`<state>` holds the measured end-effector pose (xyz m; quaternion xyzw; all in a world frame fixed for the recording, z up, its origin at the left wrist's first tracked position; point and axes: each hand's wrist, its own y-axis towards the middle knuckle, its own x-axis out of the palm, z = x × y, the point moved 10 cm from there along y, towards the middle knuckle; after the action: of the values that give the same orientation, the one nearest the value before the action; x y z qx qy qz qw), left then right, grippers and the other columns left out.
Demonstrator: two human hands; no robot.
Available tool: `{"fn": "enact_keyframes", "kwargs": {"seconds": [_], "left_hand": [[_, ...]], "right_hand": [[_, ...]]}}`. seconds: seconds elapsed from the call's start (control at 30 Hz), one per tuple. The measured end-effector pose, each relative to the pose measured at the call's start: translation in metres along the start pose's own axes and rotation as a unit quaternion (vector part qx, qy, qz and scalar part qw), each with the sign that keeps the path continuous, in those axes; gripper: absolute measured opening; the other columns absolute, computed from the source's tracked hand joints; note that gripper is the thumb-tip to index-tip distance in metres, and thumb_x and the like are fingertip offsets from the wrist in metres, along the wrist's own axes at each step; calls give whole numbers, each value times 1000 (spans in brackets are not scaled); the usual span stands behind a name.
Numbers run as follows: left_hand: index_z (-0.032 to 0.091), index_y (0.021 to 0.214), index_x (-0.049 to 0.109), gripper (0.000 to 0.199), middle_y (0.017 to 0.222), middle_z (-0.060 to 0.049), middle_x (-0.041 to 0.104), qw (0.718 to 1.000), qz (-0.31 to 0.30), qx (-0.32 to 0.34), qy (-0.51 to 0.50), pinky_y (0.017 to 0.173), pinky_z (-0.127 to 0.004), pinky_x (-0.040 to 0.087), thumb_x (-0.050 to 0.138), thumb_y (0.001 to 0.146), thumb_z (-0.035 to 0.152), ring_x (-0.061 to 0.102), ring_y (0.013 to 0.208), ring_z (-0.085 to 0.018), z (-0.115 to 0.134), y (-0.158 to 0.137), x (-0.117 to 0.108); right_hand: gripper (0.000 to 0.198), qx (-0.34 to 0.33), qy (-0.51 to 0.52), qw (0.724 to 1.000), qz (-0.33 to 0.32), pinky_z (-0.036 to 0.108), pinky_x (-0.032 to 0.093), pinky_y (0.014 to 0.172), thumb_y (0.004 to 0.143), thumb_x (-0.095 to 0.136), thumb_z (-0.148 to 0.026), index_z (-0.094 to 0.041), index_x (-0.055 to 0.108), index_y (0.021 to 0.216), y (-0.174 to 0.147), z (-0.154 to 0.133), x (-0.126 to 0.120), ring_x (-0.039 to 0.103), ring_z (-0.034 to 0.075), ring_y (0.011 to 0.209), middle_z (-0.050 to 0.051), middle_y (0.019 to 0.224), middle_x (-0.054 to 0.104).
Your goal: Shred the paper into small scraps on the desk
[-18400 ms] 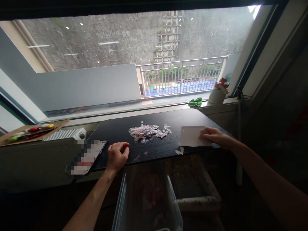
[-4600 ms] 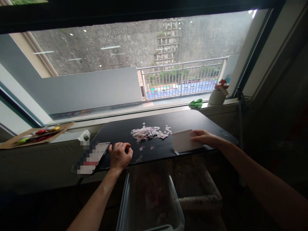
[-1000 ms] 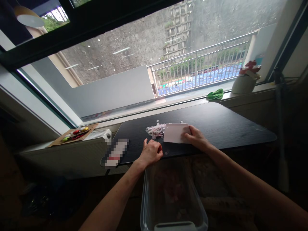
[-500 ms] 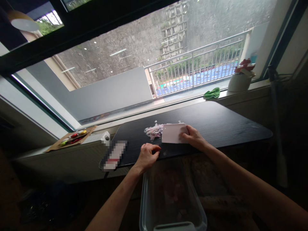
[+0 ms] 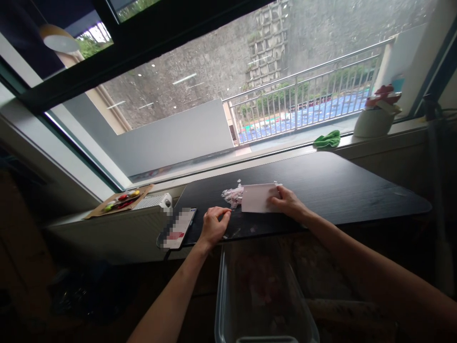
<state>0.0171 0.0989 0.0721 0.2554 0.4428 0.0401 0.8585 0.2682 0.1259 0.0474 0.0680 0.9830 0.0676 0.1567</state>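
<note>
My right hand (image 5: 287,202) pinches the right end of a pale pink rectangular card (image 5: 259,198), held tilted over the black tabletop (image 5: 303,176). The card's left edge meets a heap of torn white and pinkish paper scraps (image 5: 233,196) and hides part of it. My left hand (image 5: 214,225) is just in front of the heap, near the table's front edge, with fingers loosely bent and the thumb apart from them. I see nothing held in it. Small scraps (image 5: 225,237) lie beside its thumb. Below the edge is a clear plastic bin (image 5: 219,295) with dim pale pieces inside.
A phone (image 5: 180,228) lies at the table's left corner. Left of the table is a white radiator (image 5: 153,202), with colourful items on brown paper (image 5: 107,202) beside it. A green cloth (image 5: 327,138) and a white pot (image 5: 373,123) stand on the windowsill.
The view has shifted, so the scene sits further right. My left hand has moved left, away from the card, and its fingers have straightened somewhat. The right hand still holds the card beside the heap.
</note>
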Motion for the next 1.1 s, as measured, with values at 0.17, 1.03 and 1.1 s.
{"fn": "enact_keyframes", "kwargs": {"seconds": [0.17, 1.03, 1.1], "left_hand": [[23, 78, 71, 18, 85, -4, 73, 996, 43, -15, 77, 94, -45, 43, 54, 81, 19, 61, 92, -23, -22, 0, -4], [23, 92, 65, 22, 90, -6, 69, 983, 103, 7, 150, 107, -54, 27, 50, 79, 13, 58, 101, -26, -9, -13, -6], [23, 91, 65, 23, 90, -6, 69, 984, 101, 6, 149, 107, -54, 27, 50, 79, 12, 58, 101, -26, -9, -13, -6]], "right_hand": [[9, 1, -34, 999, -15, 26, 41, 59, 65, 61, -18, -20, 54, 69, 4, -4, 10, 52, 15, 65, -1, 68, 58], [20, 82, 7, 995, -58, 27, 51, 58, 62, 69, -24, -19, 64, 81, -33, 28, -17, 64, 20, 70, 1, 69, 67], [20, 82, 11, 994, -66, 27, 51, 57, 62, 70, -24, -19, 64, 80, -35, 29, -16, 64, 21, 69, 2, 68, 68]]}}
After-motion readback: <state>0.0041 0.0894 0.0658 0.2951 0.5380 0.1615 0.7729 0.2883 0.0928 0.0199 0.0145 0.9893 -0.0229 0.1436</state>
